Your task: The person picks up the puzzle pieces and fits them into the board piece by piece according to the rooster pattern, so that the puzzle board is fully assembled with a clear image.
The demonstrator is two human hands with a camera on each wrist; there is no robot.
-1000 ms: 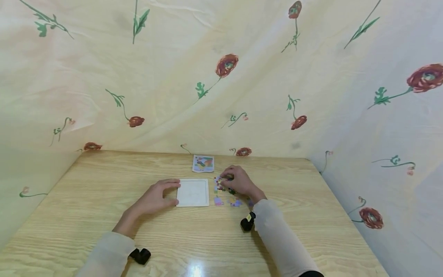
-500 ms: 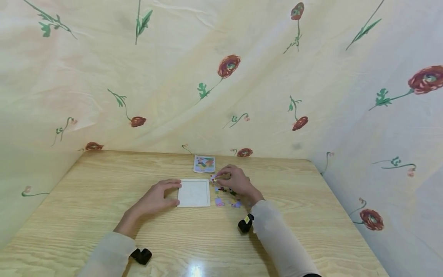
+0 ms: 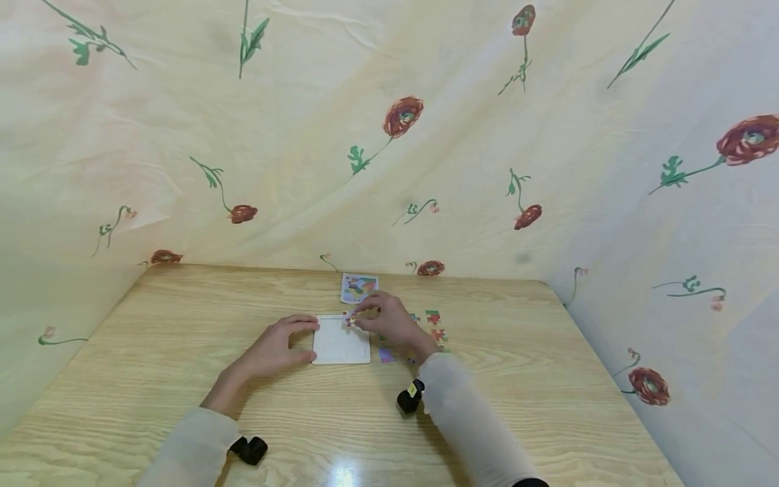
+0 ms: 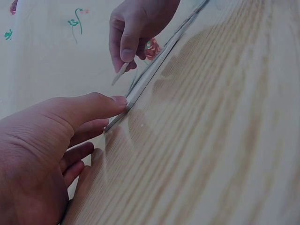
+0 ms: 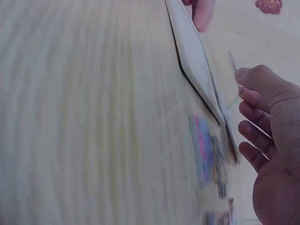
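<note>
A white square puzzle tray [image 3: 341, 348] lies flat on the wooden table, its inside bare. My left hand [image 3: 274, 348] holds the tray's left side, thumb at the near corner and fingers at the far one. In the left wrist view the thumb presses on the tray's edge [image 4: 149, 72]. Over the tray's far right corner, my right hand [image 3: 392, 321] pinches a small jigsaw piece [image 3: 349, 320] between thumb and index finger. The right wrist view shows this piece [image 5: 232, 62] edge-on, raised above the tray [image 5: 192, 51], the other fingers loosely curled.
Several loose jigsaw pieces [image 3: 439, 335] lie right of the tray, partly hidden under my right hand and forearm. A printed picture card [image 3: 355, 287] lies behind the tray. A flowered cloth [image 3: 292, 135] hangs at the table's back edge and sides.
My right hand has picked up a jigsaw piece from the loose ones and carried it left over the tray, uncovering pieces on the right. The left hand has stayed on the tray.
</note>
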